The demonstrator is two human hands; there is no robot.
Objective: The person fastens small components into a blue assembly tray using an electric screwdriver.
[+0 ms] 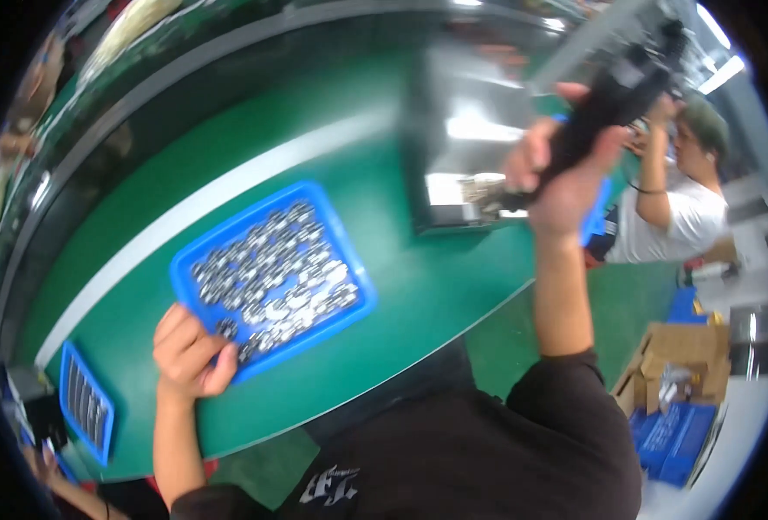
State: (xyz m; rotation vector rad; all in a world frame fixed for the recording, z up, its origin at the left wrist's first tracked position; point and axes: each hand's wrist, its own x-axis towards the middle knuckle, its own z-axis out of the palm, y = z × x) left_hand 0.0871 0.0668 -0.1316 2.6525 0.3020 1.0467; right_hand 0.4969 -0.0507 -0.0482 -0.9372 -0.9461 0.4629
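A blue tray of small black-and-silver round parts sits on the green table. My left hand is closed at the tray's near left corner, its thumb against the curled fingers. Whatever it may hold is hidden. Up at the right, my right hand wraps around a long black tool, raised and tilted. Motion blurs the tool, so its exact kind is unclear. Below and left of this hand is a shiny metal box-like fixture on the table.
A smaller blue tray with dark long pieces lies at the left. A white stripe runs along the table. A co-worker in a white shirt sits at the right. Cardboard boxes and a blue crate stand on the floor.
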